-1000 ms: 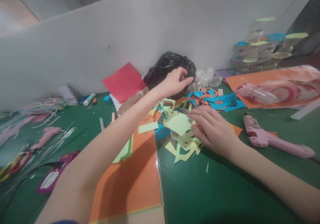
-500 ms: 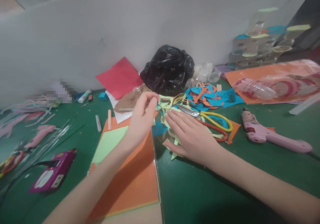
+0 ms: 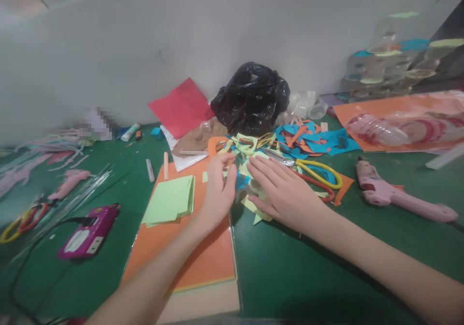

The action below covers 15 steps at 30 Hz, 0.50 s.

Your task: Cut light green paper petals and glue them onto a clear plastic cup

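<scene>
My left hand (image 3: 219,185) is over the right edge of the orange paper (image 3: 206,247), its fingers bent and the thumb apart, with no held thing visible. Flat and palm down, my right hand (image 3: 281,187) rests on a heap of pale green paper scraps (image 3: 250,144), fingers stretched out. Between the hands shows a bit of blue paper (image 3: 241,182). Scissors with yellow handles (image 3: 321,173) lie just beyond my right hand, over a red handle (image 3: 319,190). Light green paper sheets (image 3: 168,199) lie stacked on the orange paper, left of my left hand.
Behind the scraps sits a black plastic bag (image 3: 252,98), with blue paper scraps (image 3: 311,139) to its right. A pink glue gun (image 3: 402,199) lies at right. On the left are a purple power strip (image 3: 89,233) and another pink glue gun (image 3: 68,187). Plastic bottle pieces (image 3: 384,66) stand stacked far right.
My left hand has drawn slightly nearer, down from the scrap heap to the paper's edge. An orange strip now shows beyond it. My right hand stays on the scraps; the view has shifted slightly.
</scene>
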### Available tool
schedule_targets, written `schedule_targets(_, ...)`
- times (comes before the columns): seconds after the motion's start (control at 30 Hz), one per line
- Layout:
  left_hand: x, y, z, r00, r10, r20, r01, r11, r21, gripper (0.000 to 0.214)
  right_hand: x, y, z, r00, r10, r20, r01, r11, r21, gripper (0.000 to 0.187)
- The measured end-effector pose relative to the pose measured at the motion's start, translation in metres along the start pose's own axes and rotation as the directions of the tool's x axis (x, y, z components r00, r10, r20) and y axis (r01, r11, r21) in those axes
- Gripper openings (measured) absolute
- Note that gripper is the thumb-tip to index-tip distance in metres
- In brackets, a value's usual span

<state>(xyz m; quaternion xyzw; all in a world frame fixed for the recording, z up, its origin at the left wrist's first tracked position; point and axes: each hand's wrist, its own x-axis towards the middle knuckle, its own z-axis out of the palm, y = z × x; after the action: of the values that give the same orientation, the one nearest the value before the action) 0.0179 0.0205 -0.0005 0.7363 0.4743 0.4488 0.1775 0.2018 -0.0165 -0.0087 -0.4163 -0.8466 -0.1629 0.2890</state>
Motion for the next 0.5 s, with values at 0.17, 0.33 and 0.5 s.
schedule_targets(0.17, -0.002, -0.003, 0.001, 0.943, 0.324, 0.080, -0.333, 0.931, 0.153, 0.028, -0.003, 0.004, -0.003, 1.000, 0.017, -0.026, -0.016, 0.999, 0.038, 0.055)
schedule_targets(0.33, -0.003, -0.005, 0.003, 0.866, 0.457, 0.202, -0.494, 0.842, 0.215, 0.040, -0.006, 0.015, -0.012, 0.999, 0.044, -0.009, -0.043, 0.994, 0.100, 0.064)
schedule_targets(0.5, -0.002, -0.008, 0.002, 0.834, 0.482, 0.270, -0.543, 0.804, 0.242, 0.047, -0.008, 0.019, -0.013, 0.999, 0.036, 0.007, -0.036, 0.992, 0.125, 0.066)
